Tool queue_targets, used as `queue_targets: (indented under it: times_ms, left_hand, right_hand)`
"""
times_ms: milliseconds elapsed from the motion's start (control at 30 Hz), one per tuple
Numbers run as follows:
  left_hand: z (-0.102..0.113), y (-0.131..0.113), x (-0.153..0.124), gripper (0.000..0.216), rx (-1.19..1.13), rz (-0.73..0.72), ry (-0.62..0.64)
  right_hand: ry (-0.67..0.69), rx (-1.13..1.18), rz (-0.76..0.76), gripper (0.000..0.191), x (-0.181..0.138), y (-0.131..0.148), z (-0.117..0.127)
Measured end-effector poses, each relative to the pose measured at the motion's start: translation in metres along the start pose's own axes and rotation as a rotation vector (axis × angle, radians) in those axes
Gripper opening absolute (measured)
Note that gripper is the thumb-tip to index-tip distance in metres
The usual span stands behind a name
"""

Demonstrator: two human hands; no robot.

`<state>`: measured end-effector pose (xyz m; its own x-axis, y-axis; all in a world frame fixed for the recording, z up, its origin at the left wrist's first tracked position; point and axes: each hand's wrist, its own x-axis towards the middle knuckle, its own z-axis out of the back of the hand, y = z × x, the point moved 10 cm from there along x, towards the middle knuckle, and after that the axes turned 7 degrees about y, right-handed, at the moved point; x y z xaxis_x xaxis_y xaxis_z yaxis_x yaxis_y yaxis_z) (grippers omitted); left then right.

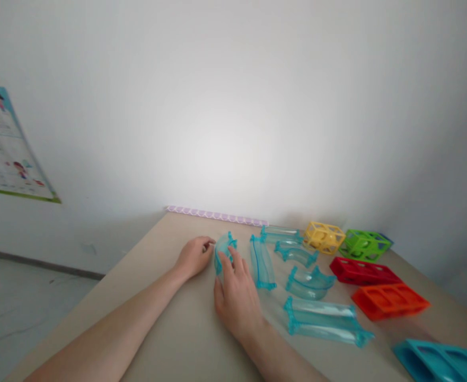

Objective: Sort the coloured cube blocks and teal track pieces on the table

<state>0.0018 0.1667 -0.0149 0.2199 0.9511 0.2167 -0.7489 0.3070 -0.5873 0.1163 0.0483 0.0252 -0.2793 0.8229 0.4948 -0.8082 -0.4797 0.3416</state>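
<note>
A clear teal curved track piece (pixel 222 248), seemingly a marble-run part, lies on the table between my hands. My right hand (pixel 237 294) is closed on its near right side, fingers over the edge and thumb low on the left. Beside its left edge rests my left hand (pixel 195 257), fingers curled in; whether they grip anything is hidden. Just right of my right hand is a clear teal wavy track piece (pixel 262 262). Farther right lie two more curved pieces, one small (pixel 297 253) and one wider (pixel 310 283), and a long straight track piece (pixel 323 320).
Another straight teal piece (pixel 281 234) lies near the wall. At the right are yellow (pixel 324 237) and green (pixel 363 244) open-frame blocks, plus red (pixel 366 271), orange (pixel 392 300) and blue (pixel 448 362) long blocks. A patterned lilac strip (pixel 217 215) runs along the table's back edge.
</note>
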Motion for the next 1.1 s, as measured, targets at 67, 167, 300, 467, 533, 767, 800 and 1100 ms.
queue_targets:
  times_ms: [67, 167, 300, 467, 533, 767, 800, 1100]
  left_hand:
    - [0.005, 0.009, 0.016, 0.033, 0.055, 0.047, -0.054]
    - [0.006, 0.016, 0.044, 0.043, 0.157, 0.075, -0.086]
    - [-0.005, 0.016, 0.078, 0.056, 0.249, 0.021, -0.032]
    - [-0.01, 0.027, 0.103, 0.059, 0.315, 0.055, -0.012]
    - [-0.01, 0.03, 0.108, 0.058, 0.339, 0.064, -0.021]
    - [0.004, 0.047, 0.102, 0.04, 0.391, 0.134, -0.161]
    - [0.008, 0.047, 0.099, 0.037, 0.393, 0.132, -0.199]
    - [0.07, 0.04, 0.039, 0.016, 0.262, 0.028, -0.673]
  right_hand:
    - [0.008, 0.075, 0.054, 0.048, -0.001, 0.009, 0.005]
    - [0.191, 0.202, 0.251, 0.04, -0.007, 0.037, -0.002]
    - [0.429, 0.207, 0.466, 0.03, -0.022, 0.064, -0.021]
    - [0.475, 0.21, 0.478, 0.029, -0.025, 0.062, -0.033]
    - [0.47, 0.213, 0.472, 0.029, -0.026, 0.06, -0.035]
    - [0.485, 0.223, 0.485, 0.03, -0.027, 0.06, -0.04]
    - [0.479, 0.232, 0.477, 0.03, -0.027, 0.059, -0.038]
    - [0.444, 0.784, 0.157, 0.03, -0.018, 0.037, -0.044]
